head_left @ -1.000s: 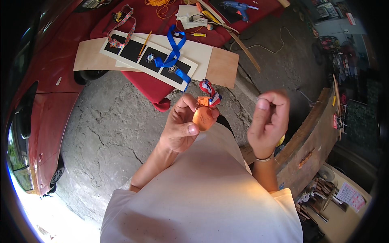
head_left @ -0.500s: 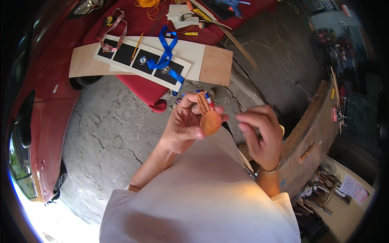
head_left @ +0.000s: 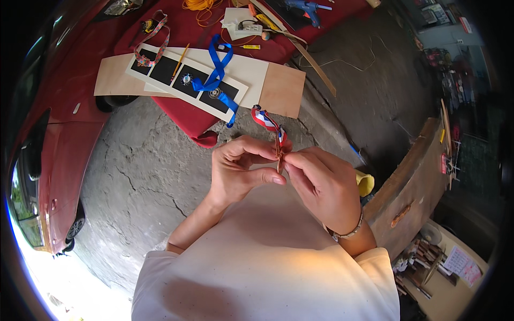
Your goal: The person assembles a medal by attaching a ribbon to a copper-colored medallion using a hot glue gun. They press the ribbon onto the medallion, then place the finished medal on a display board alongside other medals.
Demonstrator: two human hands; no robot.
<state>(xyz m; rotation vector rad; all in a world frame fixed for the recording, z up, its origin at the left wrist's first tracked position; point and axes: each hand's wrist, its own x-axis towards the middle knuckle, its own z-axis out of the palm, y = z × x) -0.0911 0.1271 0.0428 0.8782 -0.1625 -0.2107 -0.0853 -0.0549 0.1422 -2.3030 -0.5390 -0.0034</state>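
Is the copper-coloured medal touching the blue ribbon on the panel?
Apart. In the head view, the left hand and some concrete floor show between the copper-coloured medal, seen edge-on, and the blue ribbon.

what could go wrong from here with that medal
The medal, edge-on at the fingertips of the left hand and right hand, might slip and drop. Its striped ribbon trails loose beyond the fingers, so it could twist or snag. The blue ribbon hangs past the edge of the frame, so a stray brush might drag it off.
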